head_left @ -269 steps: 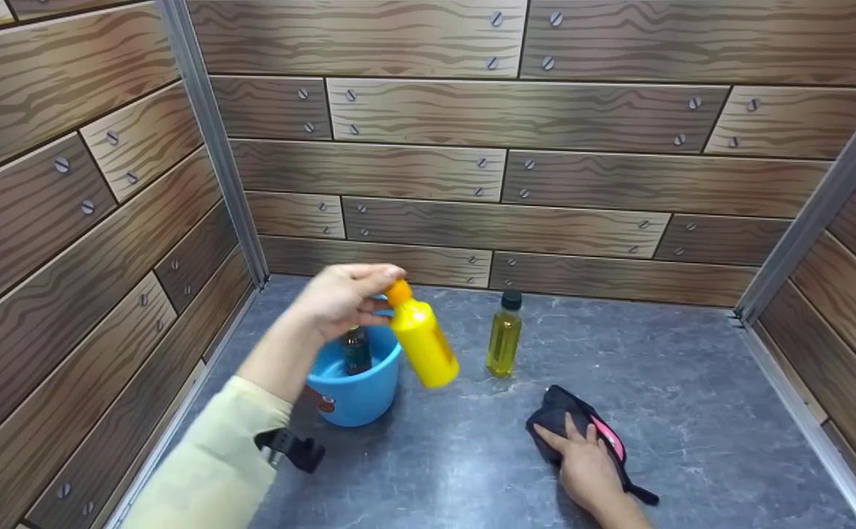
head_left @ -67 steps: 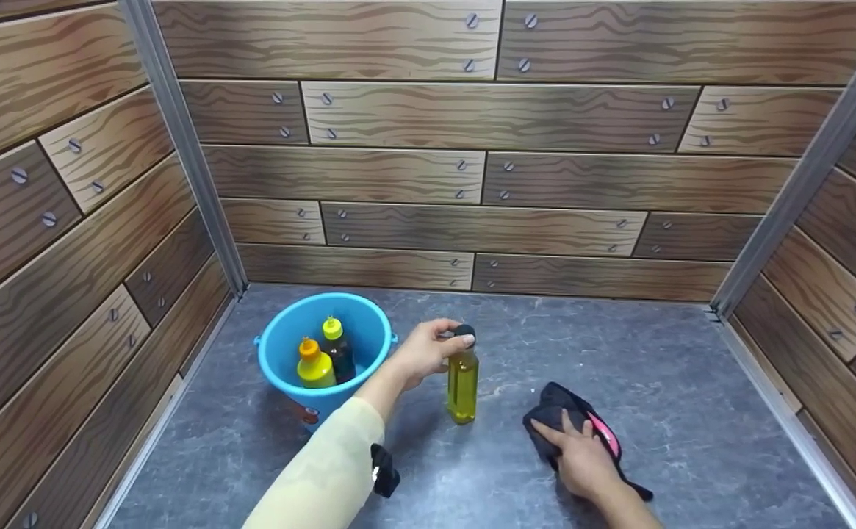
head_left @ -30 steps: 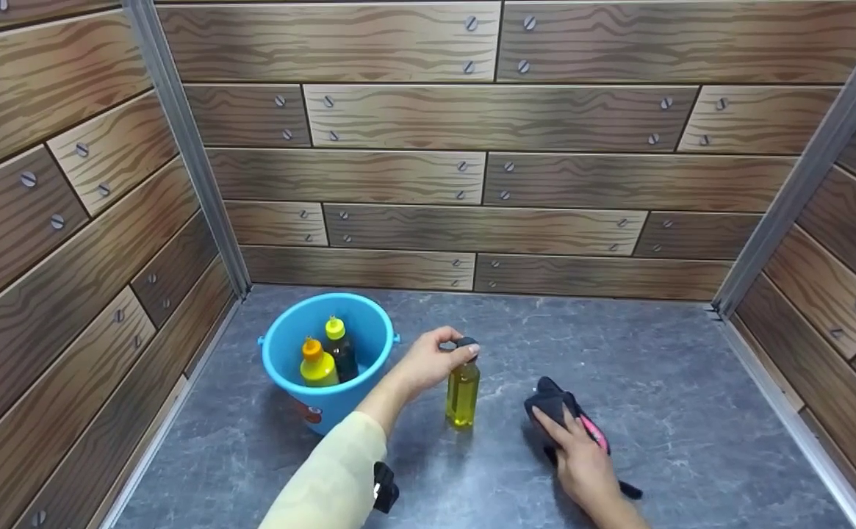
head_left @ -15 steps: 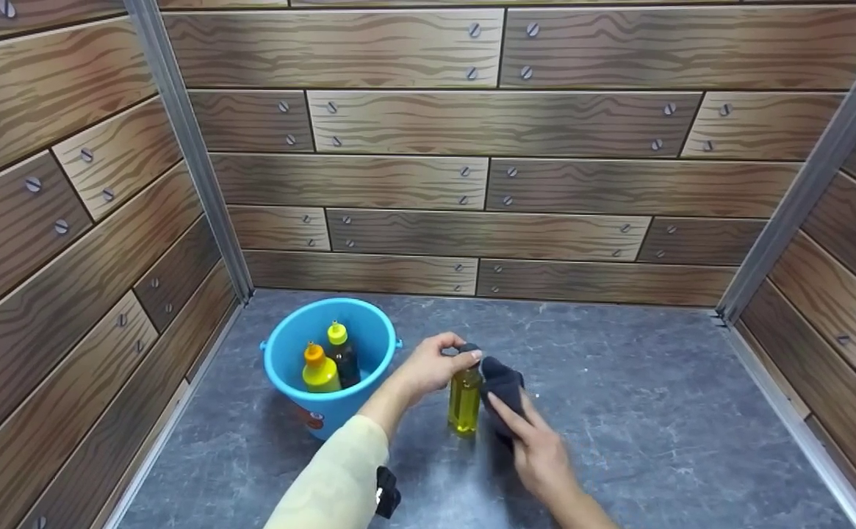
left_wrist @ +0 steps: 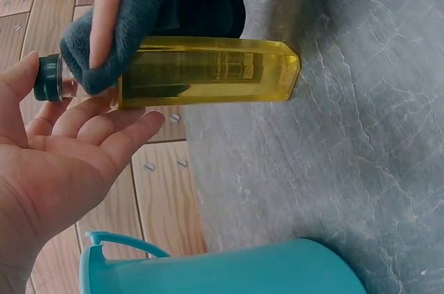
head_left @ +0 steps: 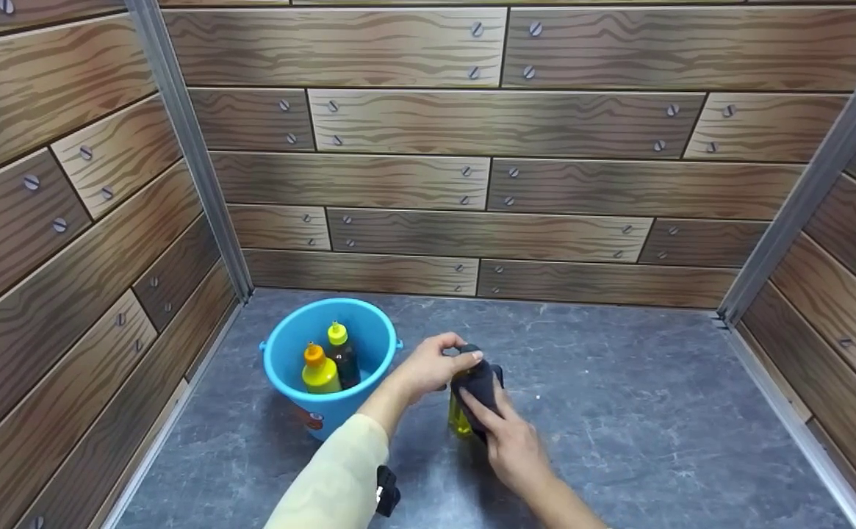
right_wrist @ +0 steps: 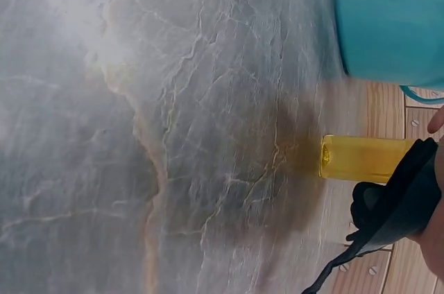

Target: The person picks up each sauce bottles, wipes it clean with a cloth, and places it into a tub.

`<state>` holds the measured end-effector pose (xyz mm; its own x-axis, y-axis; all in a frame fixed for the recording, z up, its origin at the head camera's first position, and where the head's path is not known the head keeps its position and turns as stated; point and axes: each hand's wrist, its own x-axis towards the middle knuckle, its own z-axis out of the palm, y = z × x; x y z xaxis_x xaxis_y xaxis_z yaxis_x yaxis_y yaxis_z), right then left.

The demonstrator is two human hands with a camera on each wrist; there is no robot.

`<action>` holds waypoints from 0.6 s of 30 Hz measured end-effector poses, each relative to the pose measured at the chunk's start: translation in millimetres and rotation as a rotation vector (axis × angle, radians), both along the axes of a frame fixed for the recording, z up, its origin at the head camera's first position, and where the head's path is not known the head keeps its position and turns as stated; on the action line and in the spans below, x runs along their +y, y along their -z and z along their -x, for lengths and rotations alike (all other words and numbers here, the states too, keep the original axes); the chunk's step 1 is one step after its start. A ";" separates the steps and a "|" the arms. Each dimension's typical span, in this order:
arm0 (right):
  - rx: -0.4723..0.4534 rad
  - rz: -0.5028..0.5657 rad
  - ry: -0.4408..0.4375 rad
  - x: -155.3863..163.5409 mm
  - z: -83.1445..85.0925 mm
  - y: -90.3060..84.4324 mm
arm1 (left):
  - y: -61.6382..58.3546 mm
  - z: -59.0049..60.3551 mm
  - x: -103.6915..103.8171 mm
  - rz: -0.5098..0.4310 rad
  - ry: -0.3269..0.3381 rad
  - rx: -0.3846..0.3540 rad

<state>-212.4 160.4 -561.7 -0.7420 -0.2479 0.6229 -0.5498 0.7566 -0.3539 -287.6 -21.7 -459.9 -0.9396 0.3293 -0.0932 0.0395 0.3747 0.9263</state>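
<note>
A clear bottle of yellow-green liquid (head_left: 459, 416) with a dark cap stands upright in the middle, its base close over the table. My left hand (head_left: 424, 369) pinches it at the cap; in the left wrist view the thumb touches the cap (left_wrist: 48, 79) and the other fingers lie along the neck. My right hand (head_left: 517, 450) holds a dark fleecy cloth (head_left: 476, 393) against the bottle's right side, covering much of it. One right finger presses the cloth (left_wrist: 135, 20) onto the bottle's shoulder. A thin dark strap (right_wrist: 333, 266) trails from it in the right wrist view.
Left of my hands stands a blue bucket (head_left: 330, 415). Inside it are a yellow squeeze bottle (head_left: 321, 377) with an orange cap and a dark bottle (head_left: 344, 360) with a yellow cap. Wood-patterned walls (head_left: 398, 176) enclose the grey marbled table (head_left: 655, 411).
Earlier my left hand held the yellow squeeze bottle, now in the bucket; it then took the liquid bottle's cap. My right hand has brought the cloth leftward from the table onto this bottle.
</note>
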 end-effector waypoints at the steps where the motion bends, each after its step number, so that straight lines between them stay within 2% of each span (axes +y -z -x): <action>1: 0.003 -0.001 0.000 -1.3 0.6 0.6 | 0.0 0.0 -0.1 -0.002 0.000 -0.003; 10: 0.078 -0.008 0.033 -9.2 5.1 13.4 | -0.4 0.6 -0.2 -0.016 0.008 -0.003; 18: 0.032 -0.019 0.033 -10.9 6.2 20.2 | 0.8 1.2 -1.7 -0.015 0.018 0.005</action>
<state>-218.5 149.4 -581.9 -0.7298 -0.2357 0.6417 -0.5355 0.7807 -0.3222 -288.8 -23.4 -460.6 -0.9340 0.3475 -0.0830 0.0510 0.3598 0.9316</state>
